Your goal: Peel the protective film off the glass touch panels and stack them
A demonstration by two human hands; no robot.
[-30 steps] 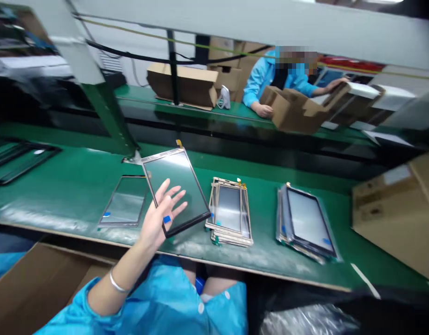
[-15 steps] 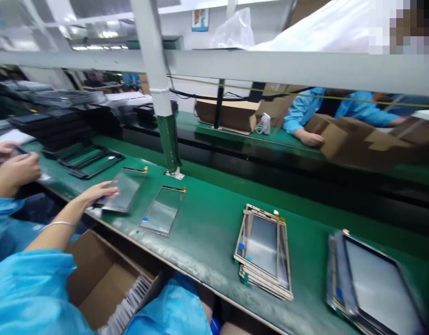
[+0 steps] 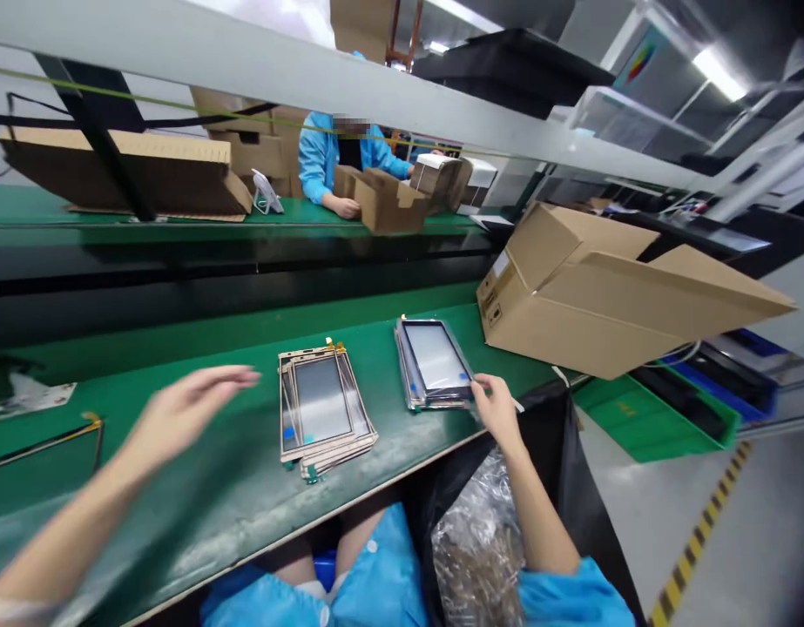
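Note:
My right hand (image 3: 496, 405) pinches the lower right corner of a black-framed touch screen panel (image 3: 434, 357), which lies on top of a small stack. Part of that corner is hidden by the fingers. My left hand (image 3: 185, 409) hovers over the green bench with its fingers stretched to the right and nothing in it, a little blurred. Between the hands lies an uneven stack of gold-framed panels (image 3: 323, 396) with blue tabs and an orange flex cable. At the left edge a single clear panel (image 3: 45, 444) is partly in view.
A big open cardboard box (image 3: 571, 305) stands at the bench's right end. Below my right arm is a black-lined bin (image 3: 480, 540) full of clear plastic. Across the bench a person in blue (image 3: 320, 157) handles small cartons. Green crates (image 3: 650, 414) stand on the floor at right.
The view has swung to the right, bringing my right hand and the large box into sight. Both panel stacks appear farther left. The hands and black frames at far left have left the view.

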